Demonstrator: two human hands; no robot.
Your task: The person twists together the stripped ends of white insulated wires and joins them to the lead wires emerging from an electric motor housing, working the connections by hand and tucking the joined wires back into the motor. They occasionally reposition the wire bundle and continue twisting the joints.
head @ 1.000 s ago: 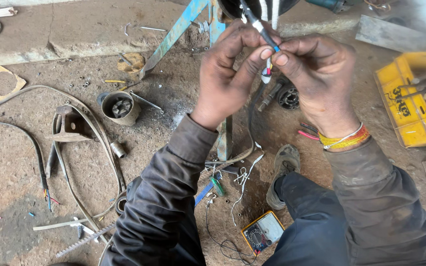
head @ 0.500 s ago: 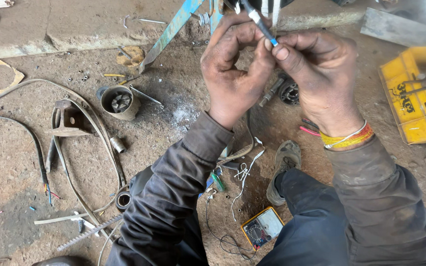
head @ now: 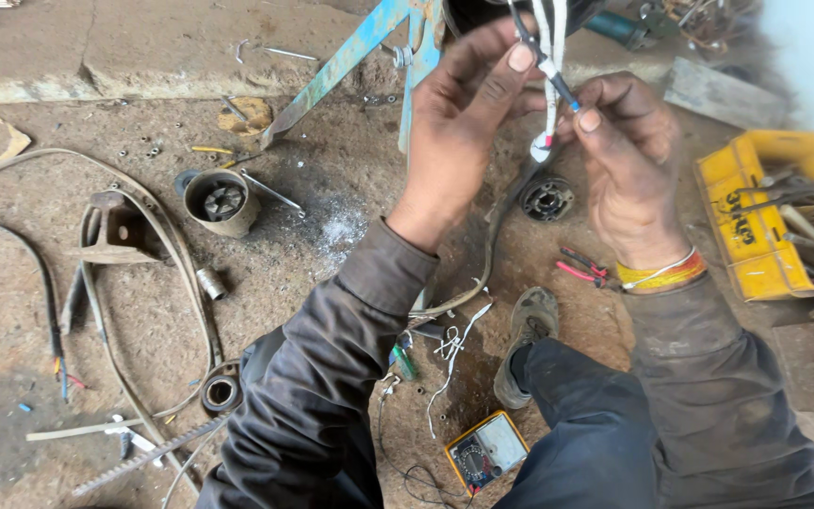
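left hand (head: pixel 459 132): pinching wires (head: pixel 550 57) with fingertips
right hand (head: pixel 628 155): pinching same wires just beside
below grip: motor part (head: pixel 546 198), pliers (head: pixel 581 267)

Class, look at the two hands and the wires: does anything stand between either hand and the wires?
Nothing visible does. The left hand and right hand both pinch the wires directly with their fingertips, above the floor clutter.

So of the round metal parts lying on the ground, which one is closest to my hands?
The dark round finned metal part, lying right below your right hand. The grey cup-shaped metal housing sits farther left, and the small ring-shaped bearing lies by your left elbow.
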